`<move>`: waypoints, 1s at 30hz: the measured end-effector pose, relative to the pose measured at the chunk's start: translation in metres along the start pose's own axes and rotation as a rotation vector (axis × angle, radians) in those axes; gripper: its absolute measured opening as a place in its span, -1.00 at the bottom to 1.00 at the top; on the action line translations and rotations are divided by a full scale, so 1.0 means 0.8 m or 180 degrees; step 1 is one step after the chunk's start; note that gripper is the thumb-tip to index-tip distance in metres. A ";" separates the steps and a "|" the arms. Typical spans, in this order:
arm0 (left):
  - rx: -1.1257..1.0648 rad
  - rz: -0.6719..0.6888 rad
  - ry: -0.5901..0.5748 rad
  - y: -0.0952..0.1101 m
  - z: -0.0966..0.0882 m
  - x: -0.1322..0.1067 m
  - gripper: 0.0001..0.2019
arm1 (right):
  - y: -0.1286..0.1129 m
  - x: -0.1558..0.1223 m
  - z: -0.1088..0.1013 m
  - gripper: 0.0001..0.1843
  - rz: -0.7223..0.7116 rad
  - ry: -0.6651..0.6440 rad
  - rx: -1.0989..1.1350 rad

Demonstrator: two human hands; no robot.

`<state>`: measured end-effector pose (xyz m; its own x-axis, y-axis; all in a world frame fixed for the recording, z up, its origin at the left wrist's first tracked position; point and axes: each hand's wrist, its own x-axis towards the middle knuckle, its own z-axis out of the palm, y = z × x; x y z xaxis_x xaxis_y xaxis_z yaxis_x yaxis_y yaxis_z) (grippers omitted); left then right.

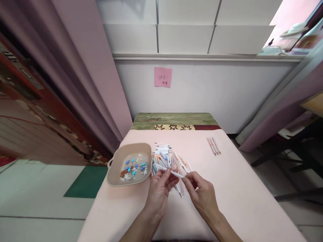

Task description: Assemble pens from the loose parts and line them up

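Observation:
My left hand [161, 185] is closed on a clear pen barrel [161, 167], which lies slantwise across the fingers. From its right end a slim white pen refill [177, 174] sticks out, and the fingertips of my right hand [198, 188] pinch the far end of it. How deep the refill sits in the barrel is hidden by my left fingers. Under and behind both hands lies a heap of blue and peach pen parts [161, 158]. Several white refills with dark tips [161, 148] are stacked just beyond it. Clear patterned barrels [180, 161] lie beside the heap.
To the left stands a beige basin [111, 173] with small blue, brown and white pieces in it. Three pens [213, 146] lie side by side at the right rear of the pink-covered table [237, 188]. A pink note [163, 77] is stuck to the wall behind.

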<state>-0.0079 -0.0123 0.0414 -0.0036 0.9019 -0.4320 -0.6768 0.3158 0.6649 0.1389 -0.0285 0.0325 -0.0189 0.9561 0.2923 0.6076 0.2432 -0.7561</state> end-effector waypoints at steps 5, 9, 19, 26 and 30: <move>0.0005 -0.0043 -0.0018 -0.002 0.000 0.000 -0.77 | 0.000 -0.001 0.000 -0.71 -0.0051 -0.0001 -0.0069; 0.0016 -0.0058 -0.0045 -0.003 0.000 0.001 -0.78 | 0.002 -0.002 0.001 -0.66 -0.0019 -0.0092 -0.0147; 0.0051 -0.0119 -0.0009 -0.008 -0.002 0.003 -0.75 | 0.002 -0.002 0.000 -0.67 0.0034 -0.0179 -0.0154; 0.0078 -0.0103 -0.0014 -0.008 0.000 0.002 -0.77 | 0.002 -0.003 0.001 -0.64 0.0007 -0.0186 -0.0224; 0.0173 -0.0077 -0.0009 -0.009 0.001 0.002 -0.74 | 0.002 -0.004 0.001 -0.71 0.0030 -0.0125 -0.0169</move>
<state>-0.0022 -0.0133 0.0364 0.0144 0.8945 -0.4468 -0.6358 0.3531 0.6864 0.1392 -0.0309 0.0295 -0.0434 0.9643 0.2613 0.6492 0.2261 -0.7262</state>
